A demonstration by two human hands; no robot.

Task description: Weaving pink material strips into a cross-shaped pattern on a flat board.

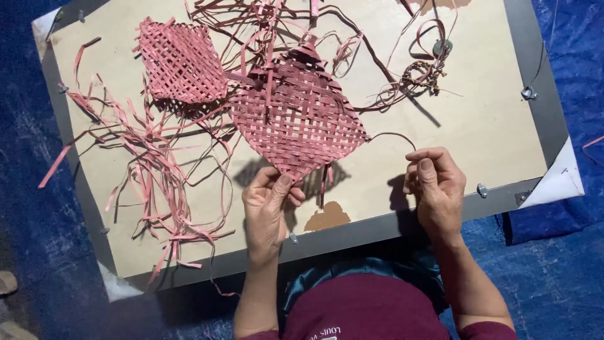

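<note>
Your left hand pinches the woven pink mat's near corner, your right hand pinches a thin strip, its end hidden behind your fingers.

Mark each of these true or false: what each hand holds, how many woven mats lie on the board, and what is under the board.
1. The left hand pinches the near corner of the larger mat. True.
2. The right hand holds scissors. False: it holds a thin strip.
3. One mat is on the board. False: a smaller mat is there too.
4. The board lies on blue tarp. True.
</note>
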